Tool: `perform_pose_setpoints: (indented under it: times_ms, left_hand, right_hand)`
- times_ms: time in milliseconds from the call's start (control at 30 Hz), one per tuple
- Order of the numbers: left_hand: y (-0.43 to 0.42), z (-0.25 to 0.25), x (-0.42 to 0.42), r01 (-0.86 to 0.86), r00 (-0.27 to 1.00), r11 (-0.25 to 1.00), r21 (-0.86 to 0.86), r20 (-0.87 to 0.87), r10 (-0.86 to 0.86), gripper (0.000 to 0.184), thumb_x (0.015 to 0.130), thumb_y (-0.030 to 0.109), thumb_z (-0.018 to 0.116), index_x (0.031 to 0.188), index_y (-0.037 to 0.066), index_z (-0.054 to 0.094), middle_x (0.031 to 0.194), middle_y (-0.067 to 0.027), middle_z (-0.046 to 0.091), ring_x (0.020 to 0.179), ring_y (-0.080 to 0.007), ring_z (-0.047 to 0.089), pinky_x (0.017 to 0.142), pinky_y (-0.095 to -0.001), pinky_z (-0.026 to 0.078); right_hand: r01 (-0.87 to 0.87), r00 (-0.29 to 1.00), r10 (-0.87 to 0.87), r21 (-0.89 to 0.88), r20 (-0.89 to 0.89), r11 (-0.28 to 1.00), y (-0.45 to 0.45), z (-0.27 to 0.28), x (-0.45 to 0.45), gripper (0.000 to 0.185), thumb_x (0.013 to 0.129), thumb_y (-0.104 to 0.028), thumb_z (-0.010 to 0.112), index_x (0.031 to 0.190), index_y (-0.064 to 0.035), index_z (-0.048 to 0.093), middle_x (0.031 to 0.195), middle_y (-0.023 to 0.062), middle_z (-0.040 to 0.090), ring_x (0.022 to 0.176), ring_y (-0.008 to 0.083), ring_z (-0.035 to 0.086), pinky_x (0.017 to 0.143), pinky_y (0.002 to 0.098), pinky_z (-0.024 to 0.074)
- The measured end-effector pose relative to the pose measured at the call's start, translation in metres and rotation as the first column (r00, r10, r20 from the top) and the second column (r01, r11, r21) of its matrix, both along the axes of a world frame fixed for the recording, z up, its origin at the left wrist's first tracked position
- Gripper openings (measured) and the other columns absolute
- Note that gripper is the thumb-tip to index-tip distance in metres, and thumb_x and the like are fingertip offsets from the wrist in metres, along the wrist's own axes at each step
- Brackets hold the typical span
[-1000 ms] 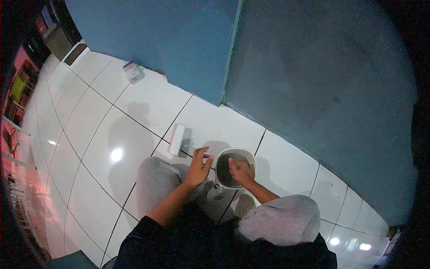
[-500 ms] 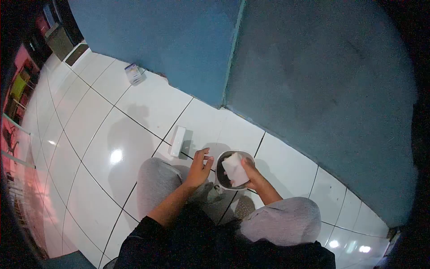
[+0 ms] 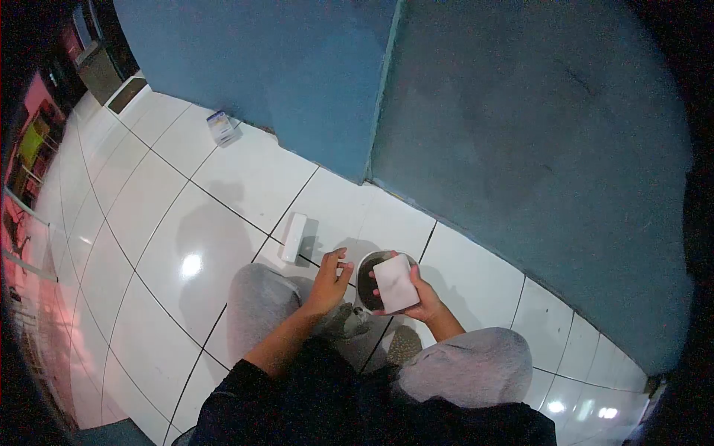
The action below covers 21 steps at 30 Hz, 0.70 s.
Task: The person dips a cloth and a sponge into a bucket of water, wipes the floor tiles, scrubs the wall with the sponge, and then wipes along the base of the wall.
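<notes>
My right hand [image 3: 425, 299] grips a white rectangular block [image 3: 396, 284], its fingers wrapped behind it and the thumb along its right edge. The block is held over a round container [image 3: 366, 281] with a pale rim and a dark inside, and it covers the container's right part. What lies in the container is too dark to make out. My left hand [image 3: 329, 285] is just left of the container, fingers loosely bent and apart, with nothing in it. Beyond the left hand, a narrow white box [image 3: 294, 238] stands on the tiled floor.
A small white and blue box [image 3: 221, 128] sits by the foot of the blue wall [image 3: 282, 74]. The grey-blue wall [image 3: 520, 134] runs along the right. My bent knees [image 3: 260, 305] frame the container on both sides. Furniture shows at the far left.
My right hand has turned the white block, so its broad face now points up toward me. It has shifted slightly right. The left hand has hardly moved.
</notes>
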<state>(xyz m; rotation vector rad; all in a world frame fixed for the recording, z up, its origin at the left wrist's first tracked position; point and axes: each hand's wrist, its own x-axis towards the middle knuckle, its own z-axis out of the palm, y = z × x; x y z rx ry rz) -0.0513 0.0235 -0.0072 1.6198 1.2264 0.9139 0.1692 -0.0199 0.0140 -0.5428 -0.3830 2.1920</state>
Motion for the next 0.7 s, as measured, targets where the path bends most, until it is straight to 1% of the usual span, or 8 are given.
perform_pose_setpoints:
  times_ms: [167, 300, 433, 500, 533, 567, 600, 700]
  left_hand:
    - [-0.001, -0.005, 0.0, 0.032, 0.999, 0.999, 0.043, 0.009, -0.033, 0.039, 0.09, 0.019, 0.052, 0.124, 0.004, 0.04, 0.112, -0.0143, 0.044, 0.094, -0.0209, 0.053, 0.068, -0.0301, 0.048]
    - [-0.001, -0.003, 0.002, 0.027, 0.999, 0.999, 0.024, 0.021, -0.028, 0.04, 0.091, 0.019, 0.052, 0.124, 0.002, 0.04, 0.111, -0.0139, 0.044, 0.093, -0.0209, 0.052, 0.067, -0.03, 0.046]
    - [-0.002, -0.002, 0.001, 0.054, 0.998, 0.998, 0.01, 0.019, -0.055, 0.038, 0.091, 0.019, 0.051, 0.123, 0.001, 0.04, 0.112, -0.0147, 0.043, 0.092, -0.0221, 0.052, 0.067, -0.0305, 0.046]
    - [-0.002, -0.011, 0.003, 0.048, 0.997, 0.998, 0.036, 0.063, -0.051, 0.038, 0.091, 0.02, 0.05, 0.122, 0.001, 0.04, 0.112, -0.0148, 0.043, 0.094, -0.023, 0.052, 0.069, -0.0312, 0.046]
    - [-0.002, -0.005, 0.005, 0.05, 0.996, 0.997, 0.055, 0.068, -0.054, 0.038, 0.091, 0.02, 0.05, 0.122, 0.001, 0.04, 0.112, -0.0148, 0.043, 0.094, -0.023, 0.052, 0.069, -0.0312, 0.046]
    - [-0.004, 0.01, 0.008, 0.083, 0.994, 0.996, 0.041, 0.061, -0.085, 0.038, 0.091, 0.021, 0.051, 0.122, 0.001, 0.041, 0.112, -0.0152, 0.044, 0.095, -0.0236, 0.052, 0.07, -0.0322, 0.046]
    - [-0.006, 0.022, 0.011, 0.115, 0.992, 0.993, 0.027, 0.055, -0.117, 0.039, 0.091, 0.022, 0.051, 0.122, 0.0, 0.041, 0.112, -0.0156, 0.044, 0.096, -0.0242, 0.052, 0.072, -0.0332, 0.046]
    - [-0.006, 0.034, 0.021, 0.142, 0.99, 0.987, 0.07, -0.006, -0.142, 0.04, 0.091, 0.024, 0.05, 0.121, 0.0, 0.041, 0.111, -0.0166, 0.045, 0.098, -0.0255, 0.052, 0.075, -0.0347, 0.046]
  right_hand:
    - [0.026, 0.964, -0.052, 0.1, 0.261, 0.995, -0.003, 0.011, -0.007, 0.065, 0.083, -0.056, 0.046, 0.139, -0.0339, 0.02, 0.127, 0.0099, 0.045, 0.107, 0.0337, 0.053, 0.071, 0.0522, 0.0496]
    - [0.03, 0.987, -0.017, -0.074, 0.16, 0.997, 0.006, 0.003, 0.007, 0.063, 0.087, -0.05, 0.047, 0.14, -0.0304, 0.019, 0.131, 0.0147, 0.039, 0.106, 0.0381, 0.053, 0.062, 0.0507, 0.0512]
    - [0.004, 0.916, -0.016, 0.031, 0.4, 1.0, 0.021, 0.035, 0.024, 0.056, 0.091, -0.039, 0.045, 0.139, -0.022, 0.021, 0.132, 0.0168, 0.035, 0.113, 0.0371, 0.048, 0.074, 0.0466, 0.0493]
    - [-0.288, 0.348, -0.468, 0.567, 0.813, 0.771, 0.042, 0.055, 0.034, 0.054, 0.09, -0.026, 0.047, 0.137, -0.0128, 0.023, 0.134, 0.0176, 0.032, 0.122, 0.0349, 0.038, 0.091, 0.0421, 0.0403]
    - [-0.365, 0.246, -0.518, 0.573, 0.819, 0.733, 0.055, 0.083, 0.04, 0.055, 0.087, -0.02, 0.053, 0.133, -0.0066, 0.027, 0.135, 0.0192, 0.03, 0.126, 0.0325, 0.032, 0.101, 0.0368, 0.0301]
    - [-0.55, 0.092, -0.831, 0.724, 0.548, 0.416, 0.069, 0.109, 0.047, 0.049, 0.086, -0.024, 0.054, 0.128, -0.0059, 0.036, 0.135, 0.0223, 0.031, 0.126, 0.0369, 0.03, 0.105, 0.0421, 0.0251]
    - [-0.701, -0.15, -0.893, 0.591, 0.425, 0.399, 0.082, 0.154, 0.048, 0.048, 0.085, -0.024, 0.055, 0.128, -0.01, 0.04, 0.137, 0.0217, 0.03, 0.126, 0.0386, 0.031, 0.103, 0.0431, 0.028]
    - [-0.945, -0.3, -0.873, 0.247, -0.385, 0.216, 0.141, 0.268, 0.058, 0.045, 0.083, -0.025, 0.055, 0.127, -0.0239, 0.045, 0.141, 0.012, 0.031, 0.125, 0.0338, 0.036, 0.085, 0.0497, 0.0402]
